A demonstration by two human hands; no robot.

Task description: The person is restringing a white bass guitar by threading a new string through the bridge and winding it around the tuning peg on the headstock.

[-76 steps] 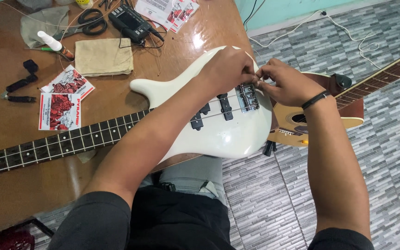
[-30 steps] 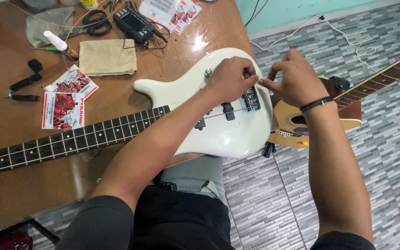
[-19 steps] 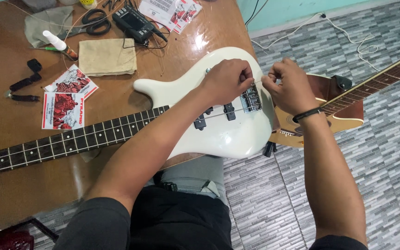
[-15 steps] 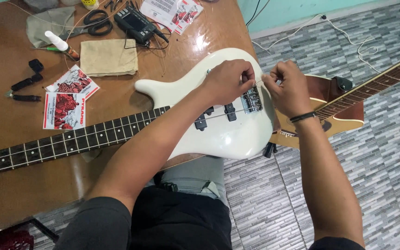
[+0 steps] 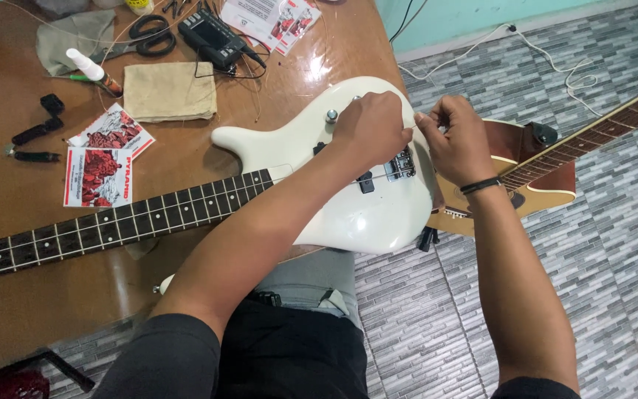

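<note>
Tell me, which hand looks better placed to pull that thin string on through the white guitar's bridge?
Probably the right hand. It is raised just past the end of the white bass guitar, pinching the thin string with free space behind it. The left hand rests on the body above the bridge, better for steadying.

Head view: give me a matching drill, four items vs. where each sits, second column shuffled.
Items:
1. white bass
2. tan cloth
3. acoustic guitar
4. scissors

Places:
A. top of the table, left of the black device
B. off the table's right edge, over the tiled floor
C. body at the table's edge, under both hands
D. flat on the table, beside the small white-capped bottle

Pairs: 1-C, 2-D, 3-B, 4-A
</note>
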